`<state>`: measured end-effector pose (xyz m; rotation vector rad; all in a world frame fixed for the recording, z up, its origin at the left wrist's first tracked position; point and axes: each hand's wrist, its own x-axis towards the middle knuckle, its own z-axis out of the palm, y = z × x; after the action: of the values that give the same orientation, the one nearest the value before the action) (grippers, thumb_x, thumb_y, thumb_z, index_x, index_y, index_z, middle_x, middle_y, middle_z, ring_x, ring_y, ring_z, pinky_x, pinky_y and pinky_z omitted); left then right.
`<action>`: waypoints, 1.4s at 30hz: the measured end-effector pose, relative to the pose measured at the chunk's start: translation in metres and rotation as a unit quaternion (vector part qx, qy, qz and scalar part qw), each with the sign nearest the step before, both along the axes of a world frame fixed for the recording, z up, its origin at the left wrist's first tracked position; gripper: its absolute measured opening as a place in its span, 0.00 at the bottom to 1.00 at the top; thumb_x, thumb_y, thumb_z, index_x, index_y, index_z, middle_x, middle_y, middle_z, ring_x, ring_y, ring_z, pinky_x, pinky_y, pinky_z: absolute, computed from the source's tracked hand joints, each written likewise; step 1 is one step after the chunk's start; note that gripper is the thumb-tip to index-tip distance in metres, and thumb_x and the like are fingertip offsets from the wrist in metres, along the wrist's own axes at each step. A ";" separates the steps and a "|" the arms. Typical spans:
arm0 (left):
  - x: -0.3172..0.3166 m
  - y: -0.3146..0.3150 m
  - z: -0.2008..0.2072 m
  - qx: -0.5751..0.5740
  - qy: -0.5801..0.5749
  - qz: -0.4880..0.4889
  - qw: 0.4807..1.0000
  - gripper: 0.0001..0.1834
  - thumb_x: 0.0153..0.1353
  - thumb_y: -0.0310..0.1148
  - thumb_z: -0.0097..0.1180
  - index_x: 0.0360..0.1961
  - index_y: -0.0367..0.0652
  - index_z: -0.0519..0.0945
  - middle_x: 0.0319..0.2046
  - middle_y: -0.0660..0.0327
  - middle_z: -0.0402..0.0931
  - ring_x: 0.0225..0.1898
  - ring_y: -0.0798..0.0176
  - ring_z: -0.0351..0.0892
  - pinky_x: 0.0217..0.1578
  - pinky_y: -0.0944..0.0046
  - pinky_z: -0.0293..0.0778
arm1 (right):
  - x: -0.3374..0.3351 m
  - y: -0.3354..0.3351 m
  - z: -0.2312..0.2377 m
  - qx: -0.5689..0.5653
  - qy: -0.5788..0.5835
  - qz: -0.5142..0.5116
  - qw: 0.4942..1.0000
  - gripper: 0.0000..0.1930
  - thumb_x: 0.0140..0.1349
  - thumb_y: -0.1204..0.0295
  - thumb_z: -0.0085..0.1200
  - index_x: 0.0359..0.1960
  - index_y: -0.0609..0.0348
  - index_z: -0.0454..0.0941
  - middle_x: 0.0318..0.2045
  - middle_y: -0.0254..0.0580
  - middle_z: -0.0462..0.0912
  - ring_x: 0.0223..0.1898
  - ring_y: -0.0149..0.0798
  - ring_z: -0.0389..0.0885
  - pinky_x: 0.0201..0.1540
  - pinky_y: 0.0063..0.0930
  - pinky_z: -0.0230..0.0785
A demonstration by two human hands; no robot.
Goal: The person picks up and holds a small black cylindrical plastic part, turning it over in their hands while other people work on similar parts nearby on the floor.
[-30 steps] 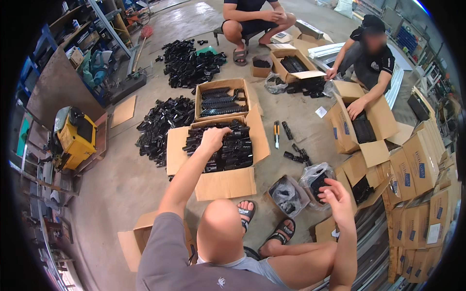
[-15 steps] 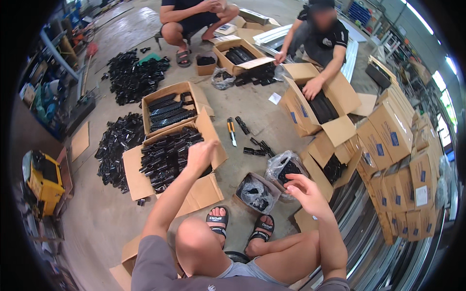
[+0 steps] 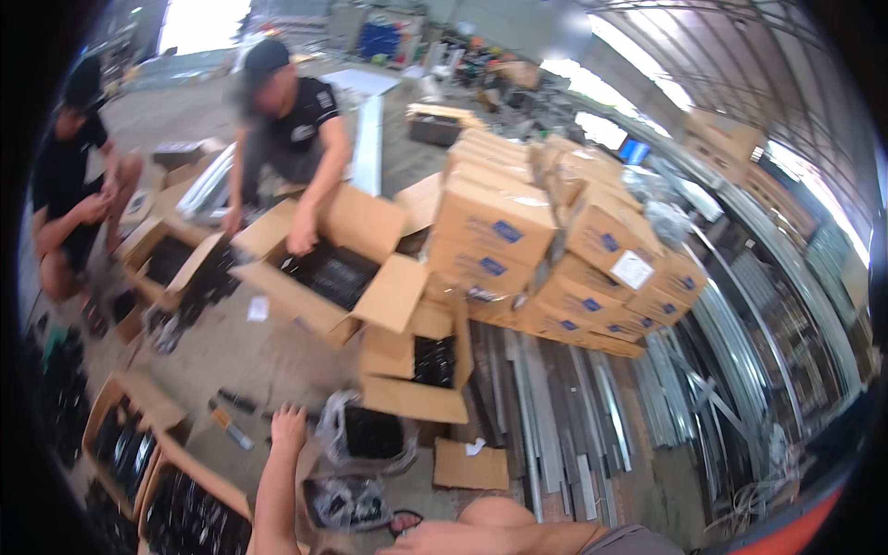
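Observation:
My left hand (image 3: 289, 426) reaches forward over the floor, palm down, at the short black tubular pieces (image 3: 270, 415). Its fingers bend downward and their tips are hidden, so I cannot make out a grip. Just right of it stands a clear plastic bag (image 3: 407, 453) around a container of small black parts (image 3: 372, 432). Closer to me is a small box (image 3: 319, 513) lined with clear plastic, black parts inside. My right hand (image 3: 416, 536) is low in the picture, near my knee, blurred and partly cut off by the lower edge. An orange-handled tool (image 3: 229, 424) lies to the left.
Open cartons of black parts (image 3: 194, 514) stand at lower left. Ahead, a co-worker (image 3: 296, 129) reaches into an open carton (image 3: 319, 319); another person (image 3: 69, 185) sits at far left. Stacked closed cartons (image 3: 495, 208) and long metal profiles (image 3: 546, 407) lie to the right.
My view has swung to the right. My left hand has moved from above the carton of black parts to the loose pieces by the plastic bag. My right hand has dropped toward my knee.

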<state>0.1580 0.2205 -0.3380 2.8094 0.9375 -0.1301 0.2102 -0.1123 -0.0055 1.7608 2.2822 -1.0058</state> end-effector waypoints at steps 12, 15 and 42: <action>0.008 0.012 -0.067 0.045 0.091 0.009 0.995 0.12 0.62 0.36 0.55 0.45 0.54 0.85 0.55 0.61 0.75 0.60 0.56 0.70 0.62 0.46 0.62 | 0.024 -0.006 -0.011 0.024 0.074 -0.082 0.994 0.30 0.60 0.60 0.59 0.63 0.57 0.69 0.45 0.55 0.81 0.47 0.55 0.81 0.48 0.48 0.73; -0.002 0.013 -0.073 0.071 0.086 -0.011 0.994 0.12 0.62 0.36 0.55 0.46 0.53 0.84 0.52 0.61 0.77 0.60 0.57 0.71 0.59 0.48 0.65 | 0.025 -0.006 -0.010 0.024 0.082 -0.080 0.993 0.29 0.60 0.60 0.58 0.62 0.57 0.70 0.45 0.55 0.81 0.48 0.55 0.81 0.48 0.48 0.73; -0.073 -0.150 0.336 -0.525 -0.511 0.212 0.647 0.14 0.66 0.36 0.63 0.47 0.39 0.77 0.31 0.67 0.79 0.30 0.74 0.77 0.28 0.72 0.72 | 0.032 0.050 0.004 0.055 0.420 -0.389 0.818 0.36 0.69 0.51 0.55 0.67 0.68 0.63 0.51 0.45 0.80 0.45 0.39 0.82 0.47 0.34 0.77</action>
<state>0.0852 0.0702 -0.0025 1.1477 0.7423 0.6789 0.2419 -0.0625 -0.0013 2.8157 1.9044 -2.1951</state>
